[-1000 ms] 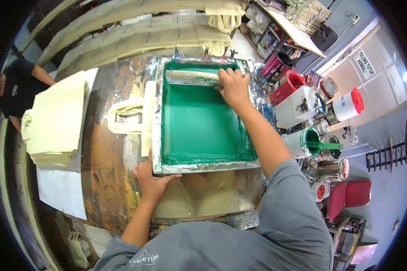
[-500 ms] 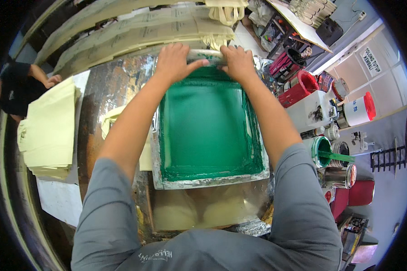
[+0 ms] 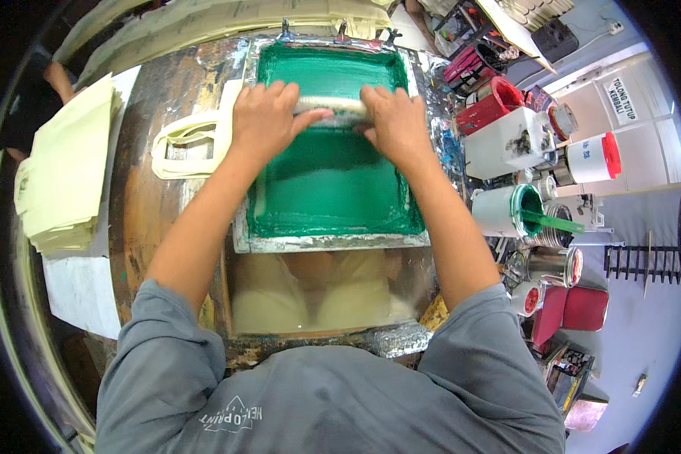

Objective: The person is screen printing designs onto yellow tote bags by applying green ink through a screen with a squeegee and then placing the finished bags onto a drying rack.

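Observation:
My left hand (image 3: 265,121) and my right hand (image 3: 398,127) are closed on the two ends of a pale squeegee (image 3: 331,107). It lies crosswise inside a screen-printing frame (image 3: 333,244), its handle smudged with green. Green ink (image 3: 321,200) coats the mesh on both sides of the squeegee and is built up along the frame's inner edges. From under the frame's left side sticks out a cream fabric bag (image 3: 183,145), its looped handles lying on the table. The squeegee's lower edge is hidden.
A stack of cream bags (image 3: 64,170) lies at the left, with another person's arm (image 3: 57,79) behind it. Clamps (image 3: 342,30) stand at the frame's far edge. Along the right are a white tub of green ink (image 3: 499,210), a red tub (image 3: 492,106) and a white jerrycan (image 3: 507,144).
Both hands have drawn the squeegee from the frame's far end toward me, to about the upper middle of the mesh. The view has shifted, so the far clamps now show.

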A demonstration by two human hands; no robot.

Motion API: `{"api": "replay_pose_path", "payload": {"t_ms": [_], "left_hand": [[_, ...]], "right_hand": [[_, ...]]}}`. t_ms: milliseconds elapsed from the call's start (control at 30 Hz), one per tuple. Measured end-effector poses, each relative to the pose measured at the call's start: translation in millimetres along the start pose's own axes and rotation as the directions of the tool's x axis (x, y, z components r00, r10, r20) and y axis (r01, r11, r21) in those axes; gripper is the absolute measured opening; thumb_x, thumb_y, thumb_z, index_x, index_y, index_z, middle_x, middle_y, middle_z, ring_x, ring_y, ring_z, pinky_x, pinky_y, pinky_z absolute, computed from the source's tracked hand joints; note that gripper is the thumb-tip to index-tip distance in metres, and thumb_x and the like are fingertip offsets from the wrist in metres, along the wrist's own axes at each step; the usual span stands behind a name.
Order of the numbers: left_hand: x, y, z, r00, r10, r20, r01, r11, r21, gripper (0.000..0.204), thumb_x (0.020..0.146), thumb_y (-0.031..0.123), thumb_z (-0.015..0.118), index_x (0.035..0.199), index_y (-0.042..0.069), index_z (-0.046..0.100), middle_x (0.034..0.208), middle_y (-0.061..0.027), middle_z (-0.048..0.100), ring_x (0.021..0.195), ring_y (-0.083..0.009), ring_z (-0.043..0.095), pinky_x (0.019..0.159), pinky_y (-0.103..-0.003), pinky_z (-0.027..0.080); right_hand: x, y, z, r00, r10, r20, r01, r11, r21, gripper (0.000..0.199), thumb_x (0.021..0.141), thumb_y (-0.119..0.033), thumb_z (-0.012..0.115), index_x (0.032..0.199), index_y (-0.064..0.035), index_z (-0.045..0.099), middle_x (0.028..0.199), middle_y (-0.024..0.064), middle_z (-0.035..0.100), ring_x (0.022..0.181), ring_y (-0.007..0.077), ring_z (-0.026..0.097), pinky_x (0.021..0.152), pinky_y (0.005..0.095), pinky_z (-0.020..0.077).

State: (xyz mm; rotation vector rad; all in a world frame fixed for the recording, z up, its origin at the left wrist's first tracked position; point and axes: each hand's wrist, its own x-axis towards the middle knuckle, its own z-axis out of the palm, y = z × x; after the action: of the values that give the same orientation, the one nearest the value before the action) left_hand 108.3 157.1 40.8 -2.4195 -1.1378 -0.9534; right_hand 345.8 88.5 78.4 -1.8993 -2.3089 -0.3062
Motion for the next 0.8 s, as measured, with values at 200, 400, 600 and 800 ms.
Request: {"api": "replay_pose_path", "payload": {"t_ms": [200, 400, 600, 800], "left_hand": [[-68.8, 49.2, -80.8, 0.992, -0.029, 0.127, 0.040, 0.995, -0.089, 0.061, 0.083, 0.068, 0.075, 0.076, 0.009, 0.061, 0.075, -0.0086, 0.059, 0.068, -0.0300, 0.059, 0.066, -0.043, 0.045], [-84.8, 61.9, -99.1, 0.966, -0.098, 0.238, 0.145, 0.971, -0.187, 0.062, 0.076, 0.066, 0.082, 0.091, 0.007, 0.069, 0.086, -0.0080, 0.061, 0.085, -0.0309, 0.060, 0.079, -0.046, 0.045], [-185.6, 39.0, -130.8, 0.951, -0.264, 0.163, 0.289, 0.944, -0.161, 0.096, 0.064, 0.066, 0.091, 0.137, 0.009, 0.066, 0.117, -0.0114, 0.055, 0.111, -0.0337, 0.051, 0.098, -0.049, 0.038], [-202.6, 32.0, -138.9, 0.882, -0.389, 0.265, 0.445, 0.872, -0.201, 0.076, 0.066, 0.050, 0.097, 0.127, 0.008, 0.077, 0.110, -0.0056, 0.068, 0.100, -0.0252, 0.059, 0.096, -0.047, 0.040]], "right_hand": [[-99.9, -48.9, -35.5, 0.998, -0.003, 0.070, -0.002, 0.998, 0.065, 0.059, 0.073, -0.021, 0.090, 0.123, -0.0155, 0.060, 0.109, 0.0052, 0.067, 0.104, 0.0301, 0.063, 0.086, 0.0481, 0.0426], [-124.2, -55.4, -46.3, 0.999, 0.006, 0.052, -0.012, 0.994, 0.109, 0.053, 0.074, -0.021, 0.090, 0.117, -0.0144, 0.059, 0.105, 0.0058, 0.065, 0.102, 0.0304, 0.062, 0.085, 0.0479, 0.0411], [-168.1, -78.7, -48.4, 0.999, 0.029, -0.026, -0.025, 0.989, 0.145, 0.050, 0.079, -0.039, 0.087, 0.116, -0.0131, 0.064, 0.105, 0.0084, 0.061, 0.105, 0.0294, 0.057, 0.100, 0.0533, 0.0385], [-150.3, -79.4, -86.1, 0.998, 0.065, -0.028, -0.060, 0.986, 0.154, 0.058, 0.082, -0.053, 0.078, 0.119, -0.0094, 0.066, 0.108, 0.0113, 0.059, 0.109, 0.0322, 0.056, 0.104, 0.0549, 0.0348]]}}
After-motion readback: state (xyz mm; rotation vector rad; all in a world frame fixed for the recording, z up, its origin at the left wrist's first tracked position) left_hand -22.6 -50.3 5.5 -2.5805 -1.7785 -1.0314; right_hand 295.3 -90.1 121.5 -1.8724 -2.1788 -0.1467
